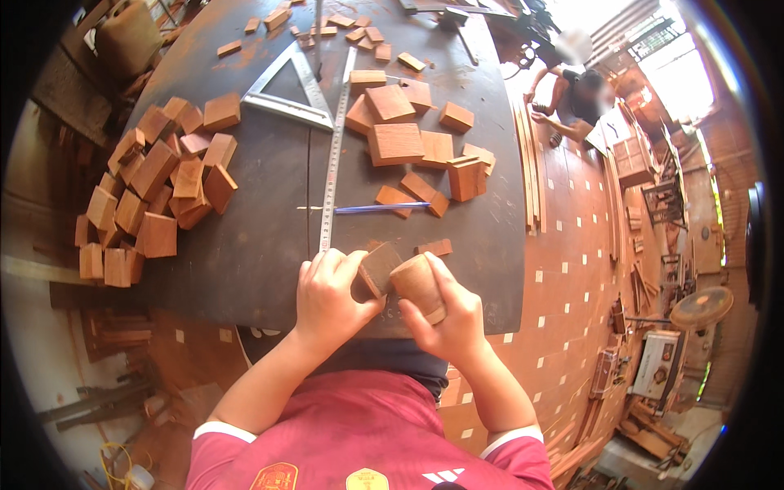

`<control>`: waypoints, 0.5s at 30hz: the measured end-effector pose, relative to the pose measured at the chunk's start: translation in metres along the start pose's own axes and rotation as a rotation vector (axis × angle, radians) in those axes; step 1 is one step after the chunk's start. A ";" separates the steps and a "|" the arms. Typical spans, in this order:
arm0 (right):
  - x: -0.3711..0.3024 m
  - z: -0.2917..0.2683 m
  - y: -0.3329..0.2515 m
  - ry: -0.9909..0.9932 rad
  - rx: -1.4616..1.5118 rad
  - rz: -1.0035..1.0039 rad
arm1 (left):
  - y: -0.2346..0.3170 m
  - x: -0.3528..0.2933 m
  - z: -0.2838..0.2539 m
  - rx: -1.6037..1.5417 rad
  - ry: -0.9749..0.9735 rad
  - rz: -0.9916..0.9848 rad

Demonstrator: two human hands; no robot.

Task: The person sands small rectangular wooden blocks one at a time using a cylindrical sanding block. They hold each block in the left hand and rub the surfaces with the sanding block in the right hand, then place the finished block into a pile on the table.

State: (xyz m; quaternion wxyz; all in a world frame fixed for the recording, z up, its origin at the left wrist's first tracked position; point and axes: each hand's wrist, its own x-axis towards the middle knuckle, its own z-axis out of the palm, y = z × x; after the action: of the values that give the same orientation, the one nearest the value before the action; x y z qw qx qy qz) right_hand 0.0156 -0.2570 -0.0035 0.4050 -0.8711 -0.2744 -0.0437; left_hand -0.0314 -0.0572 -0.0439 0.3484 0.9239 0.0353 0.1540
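Near table [269, 245] edge. Left hand [327, 298] clamped on a dark flat block [377, 268], tilted. Right hand [445, 314] wrapped round a rounded wood piece [415, 282], long axis slanting away-left. Pieces touch between the hands. Steel rule [335, 155] just beyond the left hand.

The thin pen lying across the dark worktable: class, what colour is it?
Blue; the thin pen shows best in the head view.

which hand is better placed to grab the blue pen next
Probably the left hand. It lies right at the near end of the steel ruler, whereas the right hand grips the rounded wood piece. The blue pen lies just beyond both hands.
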 end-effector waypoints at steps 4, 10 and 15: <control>0.026 0.016 0.009 0.055 0.057 0.062 | 0.000 0.001 0.000 0.000 0.011 0.010; 0.025 0.007 0.009 -0.024 0.079 0.110 | 0.000 0.000 -0.001 -0.010 0.003 -0.018; 0.011 -0.007 0.009 -0.048 0.183 0.186 | 0.000 0.002 0.001 -0.014 -0.012 -0.018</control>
State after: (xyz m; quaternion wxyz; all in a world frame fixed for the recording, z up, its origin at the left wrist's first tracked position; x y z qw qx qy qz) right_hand 0.0308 -0.2618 -0.0010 0.4786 -0.8529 -0.2048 0.0401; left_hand -0.0293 -0.0575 -0.0438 0.3564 0.9220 0.0404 0.1458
